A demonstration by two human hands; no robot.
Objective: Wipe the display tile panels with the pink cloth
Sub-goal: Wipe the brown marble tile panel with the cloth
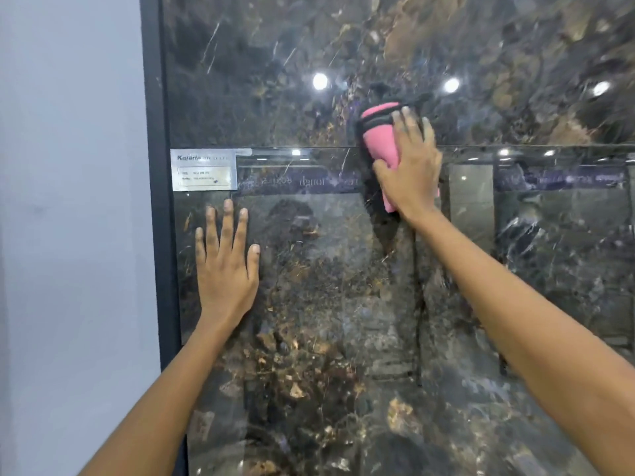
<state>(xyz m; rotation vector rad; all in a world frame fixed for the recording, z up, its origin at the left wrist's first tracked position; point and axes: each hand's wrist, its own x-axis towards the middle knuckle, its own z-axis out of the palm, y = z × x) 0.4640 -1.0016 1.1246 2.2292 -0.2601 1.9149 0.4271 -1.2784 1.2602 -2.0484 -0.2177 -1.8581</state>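
Pink cloth (381, 142) pinned under right hand (410, 170) fingers (409, 123)

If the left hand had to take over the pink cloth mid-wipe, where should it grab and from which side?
Probably the top end of the pink cloth, coming from the left. That end sticks out bare above and left of the right hand, whose palm presses the rest flat against the glossy tile panel. The left hand rests open on that panel, lower left.

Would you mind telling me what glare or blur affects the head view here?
Head view: ceiling lights reflect as bright spots on the upper tile panel; the lower tile panel mirrors the room; the pink cloth under the right hand looks slightly motion-blurred.
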